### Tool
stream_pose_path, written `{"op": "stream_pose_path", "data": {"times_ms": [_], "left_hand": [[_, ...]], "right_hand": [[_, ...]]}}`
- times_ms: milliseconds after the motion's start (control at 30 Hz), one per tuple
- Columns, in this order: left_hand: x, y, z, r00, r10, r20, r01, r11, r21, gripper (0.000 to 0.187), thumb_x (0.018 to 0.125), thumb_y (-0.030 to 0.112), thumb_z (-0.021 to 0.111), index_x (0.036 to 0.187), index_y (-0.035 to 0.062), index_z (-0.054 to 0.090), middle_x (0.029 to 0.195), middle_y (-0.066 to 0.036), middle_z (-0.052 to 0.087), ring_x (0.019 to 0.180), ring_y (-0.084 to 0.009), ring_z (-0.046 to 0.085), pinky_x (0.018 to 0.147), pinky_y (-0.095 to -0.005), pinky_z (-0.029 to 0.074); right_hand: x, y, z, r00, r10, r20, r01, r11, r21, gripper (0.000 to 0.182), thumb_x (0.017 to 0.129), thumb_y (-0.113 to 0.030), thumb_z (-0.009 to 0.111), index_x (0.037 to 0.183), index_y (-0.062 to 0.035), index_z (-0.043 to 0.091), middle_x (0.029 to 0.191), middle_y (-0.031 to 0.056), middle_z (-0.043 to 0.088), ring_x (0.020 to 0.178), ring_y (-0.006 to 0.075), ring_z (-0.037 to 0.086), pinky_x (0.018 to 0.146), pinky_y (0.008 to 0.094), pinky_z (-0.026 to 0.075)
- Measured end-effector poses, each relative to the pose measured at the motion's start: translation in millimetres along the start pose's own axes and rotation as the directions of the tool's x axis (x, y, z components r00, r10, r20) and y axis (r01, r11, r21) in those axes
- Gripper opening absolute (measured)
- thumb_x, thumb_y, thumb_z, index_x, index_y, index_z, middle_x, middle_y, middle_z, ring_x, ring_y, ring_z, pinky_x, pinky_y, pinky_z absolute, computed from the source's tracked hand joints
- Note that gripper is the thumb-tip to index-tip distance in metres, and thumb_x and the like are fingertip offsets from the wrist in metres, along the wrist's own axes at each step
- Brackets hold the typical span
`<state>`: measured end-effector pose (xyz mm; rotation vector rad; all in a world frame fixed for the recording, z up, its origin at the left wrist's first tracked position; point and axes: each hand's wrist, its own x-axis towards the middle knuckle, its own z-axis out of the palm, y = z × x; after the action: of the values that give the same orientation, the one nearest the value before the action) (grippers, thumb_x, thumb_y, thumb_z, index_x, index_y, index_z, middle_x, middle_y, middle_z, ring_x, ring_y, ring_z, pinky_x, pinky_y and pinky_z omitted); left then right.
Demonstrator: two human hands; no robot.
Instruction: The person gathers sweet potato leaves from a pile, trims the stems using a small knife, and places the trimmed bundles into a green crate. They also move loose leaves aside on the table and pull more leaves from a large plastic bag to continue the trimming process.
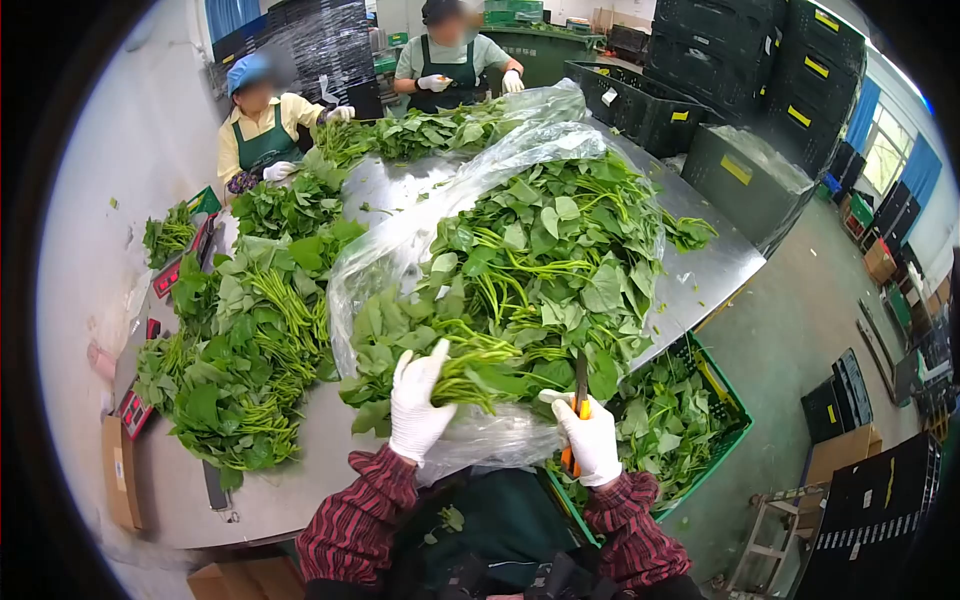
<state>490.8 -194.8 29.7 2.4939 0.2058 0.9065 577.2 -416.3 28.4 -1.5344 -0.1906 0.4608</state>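
My left hand (418,408), in a white glove, is closed around a bunch of leafy greens (478,362), stems pointing right. My right hand (590,440), also gloved, grips a knife (583,400) with an orange-yellow handle, its dark blade pointing up and away from me. Just beyond both hands lies a large heap of leafy greens (550,250) on clear plastic sheeting (385,245). Partly under my right forearm is a green crate (742,425) holding more loose greens.
The metal table (715,265) carries piled bunches (255,350) on the left, beside scales with red displays (133,412). Across it, two gloved co-workers (268,130) (450,65) handle greens. Black crates (715,45) are stacked at the back right.
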Motion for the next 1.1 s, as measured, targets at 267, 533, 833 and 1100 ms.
{"op": "stream_pose_path", "data": {"times_ms": [267,533,833,1100], "left_hand": [[-1,-11,-18,0.999,0.042,-0.017,-0.044,0.992,-0.115,0.059,0.057,0.002,0.068,0.114,0.0077,0.059,0.101,-0.012,0.063,0.097,-0.0271,0.058,0.101,-0.0441,0.037],[-15,-3,-5,0.979,0.143,0.146,-0.155,0.985,0.071,0.070,0.055,0.003,0.069,0.122,0.0186,0.056,0.125,-0.016,0.047,0.116,-0.0345,0.044,0.100,-0.0456,0.035],[1,-14,18,0.920,0.356,0.164,-0.375,0.921,0.102,0.067,0.052,0.001,0.066,0.116,0.0171,0.059,0.102,-0.008,0.060,0.099,-0.0274,0.056,0.092,-0.0423,0.041],[44,-31,-56,0.935,-0.328,-0.137,0.242,0.871,-0.427,0.060,0.063,-0.008,0.069,0.119,0.0016,0.049,0.103,-0.009,0.061,0.090,-0.0184,0.060,0.080,-0.0304,0.051]], "right_hand": [[27,-16,22,0.991,-0.021,0.129,-0.020,0.950,0.313,0.037,0.088,-0.014,0.060,0.123,-0.0033,0.055,0.063,-0.0092,0.042,0.051,0.0007,0.033,0.047,0.0176,0.027],[62,0,56,0.923,-0.043,0.383,-0.038,0.979,0.202,0.027,0.086,-0.023,0.066,0.097,0.0012,0.067,0.081,-0.0033,0.063,0.072,0.0017,0.050,0.065,0.0183,0.039],[47,-8,53,0.937,0.029,0.349,-0.015,0.999,-0.042,0.023,0.083,-0.023,0.066,0.080,-0.0012,0.062,0.069,-0.0025,0.057,0.062,0.0037,0.046,0.057,0.0209,0.039],[49,-38,-13,0.998,-0.057,-0.040,0.068,0.939,0.337,0.016,0.084,-0.018,0.066,0.091,-0.0035,0.066,0.054,-0.0092,0.041,0.042,0.0008,0.031,0.039,0.0187,0.025]]}}
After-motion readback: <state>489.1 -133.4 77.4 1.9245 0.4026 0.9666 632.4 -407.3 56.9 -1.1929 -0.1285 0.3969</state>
